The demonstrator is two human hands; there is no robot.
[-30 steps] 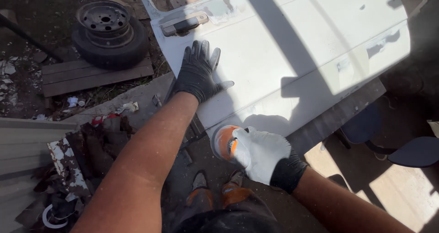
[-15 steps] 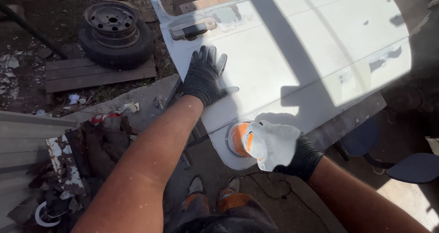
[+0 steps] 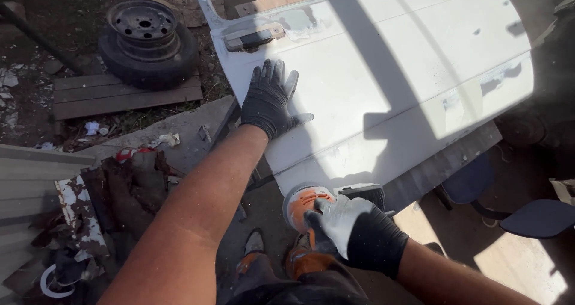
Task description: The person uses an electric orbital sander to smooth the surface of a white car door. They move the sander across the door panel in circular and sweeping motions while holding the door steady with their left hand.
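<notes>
left hand [image 3: 269, 101]: in a black glove, fingers spread wide, flat on the big white metal car door [image 3: 383, 71]
right hand [image 3: 353, 230]: gloved, wrapped around the round orange sanding tool [image 3: 302, 202] at the door's near edge
far left: old black tyre [image 3: 147, 44] on wooden boards [image 3: 114, 98]

right hand [image 3: 353, 230] hides most of the orange sander [image 3: 302, 202].

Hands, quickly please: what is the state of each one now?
Left hand: open, flat on the white car door.
Right hand: closed on the orange sander.
</notes>
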